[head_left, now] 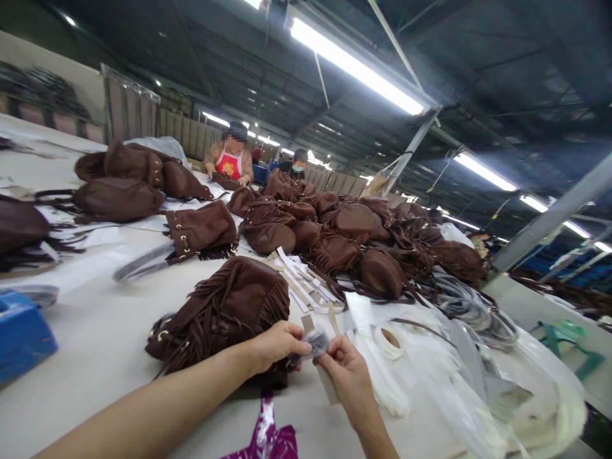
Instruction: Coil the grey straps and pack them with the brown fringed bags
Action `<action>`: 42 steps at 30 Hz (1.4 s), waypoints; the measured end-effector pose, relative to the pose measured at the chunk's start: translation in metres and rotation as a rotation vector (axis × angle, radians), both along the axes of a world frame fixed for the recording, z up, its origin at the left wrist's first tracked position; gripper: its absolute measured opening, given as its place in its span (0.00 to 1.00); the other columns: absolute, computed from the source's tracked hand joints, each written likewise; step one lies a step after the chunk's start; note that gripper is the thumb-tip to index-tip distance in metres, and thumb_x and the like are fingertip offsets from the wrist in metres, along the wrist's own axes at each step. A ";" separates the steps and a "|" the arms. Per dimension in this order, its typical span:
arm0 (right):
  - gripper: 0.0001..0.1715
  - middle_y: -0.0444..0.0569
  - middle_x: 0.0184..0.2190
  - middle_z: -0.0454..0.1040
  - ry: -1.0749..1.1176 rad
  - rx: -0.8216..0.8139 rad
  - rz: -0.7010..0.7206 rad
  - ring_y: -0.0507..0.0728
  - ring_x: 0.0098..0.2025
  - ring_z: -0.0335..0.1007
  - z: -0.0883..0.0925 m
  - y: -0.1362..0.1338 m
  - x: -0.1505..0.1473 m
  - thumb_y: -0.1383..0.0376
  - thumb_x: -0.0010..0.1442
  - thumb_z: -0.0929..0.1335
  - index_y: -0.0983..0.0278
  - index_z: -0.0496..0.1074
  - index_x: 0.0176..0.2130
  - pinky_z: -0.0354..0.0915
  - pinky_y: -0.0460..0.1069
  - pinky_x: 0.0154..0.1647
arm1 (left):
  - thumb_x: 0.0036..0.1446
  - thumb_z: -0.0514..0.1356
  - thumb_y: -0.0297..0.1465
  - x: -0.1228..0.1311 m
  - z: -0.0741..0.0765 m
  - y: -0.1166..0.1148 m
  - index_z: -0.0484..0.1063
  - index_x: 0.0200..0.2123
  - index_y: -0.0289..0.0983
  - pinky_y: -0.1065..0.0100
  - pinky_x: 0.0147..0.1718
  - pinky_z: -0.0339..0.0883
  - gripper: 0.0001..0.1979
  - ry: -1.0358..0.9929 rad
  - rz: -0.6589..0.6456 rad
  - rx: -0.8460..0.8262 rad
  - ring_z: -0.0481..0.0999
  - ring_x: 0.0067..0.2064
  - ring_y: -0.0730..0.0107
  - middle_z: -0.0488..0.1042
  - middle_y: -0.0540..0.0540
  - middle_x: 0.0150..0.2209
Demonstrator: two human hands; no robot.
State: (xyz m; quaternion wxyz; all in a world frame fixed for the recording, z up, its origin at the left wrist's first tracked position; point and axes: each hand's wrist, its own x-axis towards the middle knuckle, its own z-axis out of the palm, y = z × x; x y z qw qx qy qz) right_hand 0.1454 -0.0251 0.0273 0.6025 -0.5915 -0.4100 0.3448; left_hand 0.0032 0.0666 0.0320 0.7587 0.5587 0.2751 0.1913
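My left hand pinches one side of a crumpled, greyish piece of see-through plastic wrap. On its other side, the thumb and fingers of my right hand are closed on the same piece. Whether something lies inside the wrap I cannot tell. Right behind my left forearm, a dark brown fringed bag with gold-coloured eyelets lies on its side on the pale table. A flat tan strip shows below my hands, partly hidden by the right one.
A large heap of brown bags fills the table's far side. White and tan strips, a tape roll and white plastic sheeting lie nearby. A blue box stands left, purple foil in front. A co-worker stands across.
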 end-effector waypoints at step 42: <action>0.14 0.49 0.35 0.76 -0.394 0.148 0.055 0.58 0.39 0.71 -0.002 0.001 0.009 0.55 0.56 0.69 0.62 0.69 0.27 0.67 0.51 0.42 | 0.46 0.56 0.39 0.004 0.005 -0.018 0.69 0.27 0.34 0.73 0.20 0.54 0.13 0.091 0.055 0.387 0.61 0.21 0.74 0.61 0.53 0.21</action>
